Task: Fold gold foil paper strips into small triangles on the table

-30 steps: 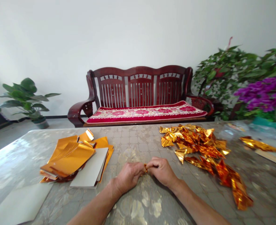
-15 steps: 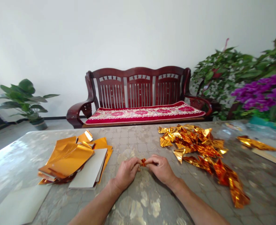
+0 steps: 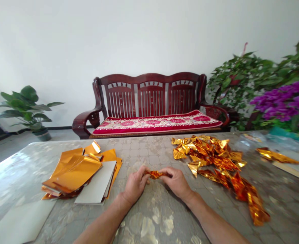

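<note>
Between my two hands, a small piece of folded gold foil paper is held just above the table. My left hand pinches its left end with thumb and fingers. At the right end, my right hand grips it the same way. The foil's shiny orange middle shows between the fingertips, while both ends are hidden in them. To the left lies a loose stack of flat gold foil sheets, with a pale backing sheet face up on its near side. A heap of folded gold foil pieces rests on the right.
The patterned table spreads under everything. Another pale sheet lies near the left edge. At right, a single foil piece sits by clear plastic and a board. Beyond stand a wooden bench, a potted plant and purple flowers.
My hands have drawn slightly apart, and more of the foil piece shows between the fingertips. The stack and the heap have not moved.
</note>
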### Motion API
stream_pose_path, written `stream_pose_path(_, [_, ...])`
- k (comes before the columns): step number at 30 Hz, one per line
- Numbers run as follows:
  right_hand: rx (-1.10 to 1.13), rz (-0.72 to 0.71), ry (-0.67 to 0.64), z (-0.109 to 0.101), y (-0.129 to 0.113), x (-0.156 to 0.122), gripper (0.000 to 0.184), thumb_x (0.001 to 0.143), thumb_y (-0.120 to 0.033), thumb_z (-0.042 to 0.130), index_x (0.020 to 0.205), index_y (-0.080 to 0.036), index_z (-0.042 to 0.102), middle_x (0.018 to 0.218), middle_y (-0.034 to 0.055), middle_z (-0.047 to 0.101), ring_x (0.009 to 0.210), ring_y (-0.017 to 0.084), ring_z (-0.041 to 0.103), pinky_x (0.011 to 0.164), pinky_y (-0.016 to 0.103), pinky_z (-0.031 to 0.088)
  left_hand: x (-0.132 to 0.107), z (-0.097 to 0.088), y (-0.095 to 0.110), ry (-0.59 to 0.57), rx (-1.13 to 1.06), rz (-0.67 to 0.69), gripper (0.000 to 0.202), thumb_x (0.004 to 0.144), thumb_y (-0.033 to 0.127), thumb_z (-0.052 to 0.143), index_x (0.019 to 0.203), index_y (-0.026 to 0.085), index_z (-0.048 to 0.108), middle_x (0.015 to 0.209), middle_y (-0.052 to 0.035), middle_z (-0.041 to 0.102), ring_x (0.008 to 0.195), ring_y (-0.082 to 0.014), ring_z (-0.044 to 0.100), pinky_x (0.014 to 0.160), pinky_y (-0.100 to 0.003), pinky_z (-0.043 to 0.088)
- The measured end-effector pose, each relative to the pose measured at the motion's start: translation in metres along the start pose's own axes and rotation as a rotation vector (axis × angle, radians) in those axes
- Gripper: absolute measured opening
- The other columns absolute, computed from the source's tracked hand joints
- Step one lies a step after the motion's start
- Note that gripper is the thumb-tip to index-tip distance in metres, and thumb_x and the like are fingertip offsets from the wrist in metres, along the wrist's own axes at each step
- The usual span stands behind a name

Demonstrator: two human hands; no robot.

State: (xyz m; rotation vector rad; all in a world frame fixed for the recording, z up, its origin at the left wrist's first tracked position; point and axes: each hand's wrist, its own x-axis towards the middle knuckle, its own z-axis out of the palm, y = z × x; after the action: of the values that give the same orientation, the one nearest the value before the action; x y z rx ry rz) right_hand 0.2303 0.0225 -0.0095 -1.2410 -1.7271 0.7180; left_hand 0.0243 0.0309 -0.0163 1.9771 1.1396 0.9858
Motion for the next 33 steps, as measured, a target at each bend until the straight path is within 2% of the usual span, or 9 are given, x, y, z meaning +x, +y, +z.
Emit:
stream_pose_path(5, [-0.032,-0.036,-0.024,-0.003,0.001,0.0,0.021,0.077,-0.014,0.063,0.089,-0.023,0.078,0.083,0.0016,0.074,0.077,0.017,0.067,0.074,0.027,0.05,0.0,-0.002,-0.003,-0.018,0.032,0.018,0.011,0.093,0.024,0.046,0.095,0.023,0.056,0.076,0.001,0.07,0.067,-0.0142,0.069,0.066,-0.025,0.05])
stream_pose_path(10, [-0.072,-0.086,-0.05,-0.007,0.002,0.0,0.023,0.08,-0.014,0.061,0.092,-0.025,0.078,0.085,0.0017,0.074,0.08,0.017,0.067,0.074,0.026,0.05,0.001,-0.003,-0.007,-0.062,0.042,0.071,0.021,0.093,0.023,0.044,0.1,0.023,0.064,0.086,-0.002,0.071,0.066,-0.0134,0.067,0.068,-0.025,0.051])
stream_pose_path(16, [-0.103,-0.126,-0.059,-0.009,0.002,0.0,0.023,0.082,-0.015,0.062,0.092,-0.027,0.078,0.081,0.0009,0.072,0.077,0.016,0.066,0.071,0.025,0.048,0.002,-0.003,-0.006,-0.054,0.039,0.086,0.024,0.092,0.019,0.044,0.092,0.023,0.067,0.086,-0.0017,0.072,0.066,-0.0126,0.066,0.068,-0.024,0.05])
stream_pose_path(24, [-0.154,-0.16,-0.057,-0.01,0.008,0.0,0.019,0.084,-0.015,0.064,0.093,-0.026,0.077,0.081,0.0006,0.07,0.077,0.015,0.065,0.071,0.024,0.047,0.003,-0.002,-0.009,-0.026,0.08,-0.002,0.022,0.088,0.016,0.045,0.091,0.023,0.066,0.065,0.0018,0.068,0.063,-0.0142,0.066,0.065,-0.024,0.049])
stream_pose_path(33, [-0.207,-0.24,-0.066,-0.012,0.007,-0.001,0.015,0.087,-0.02,0.064,0.091,-0.025,0.077,0.079,0.0009,0.069,0.074,0.014,0.065,0.069,0.023,0.047,0.004,-0.003,-0.007,-0.009,0.054,-0.029,0.023,0.083,0.013,0.046,0.089,0.021,0.067,0.06,0.0027,0.068,0.058,-0.014,0.066,0.061,-0.023,0.048])
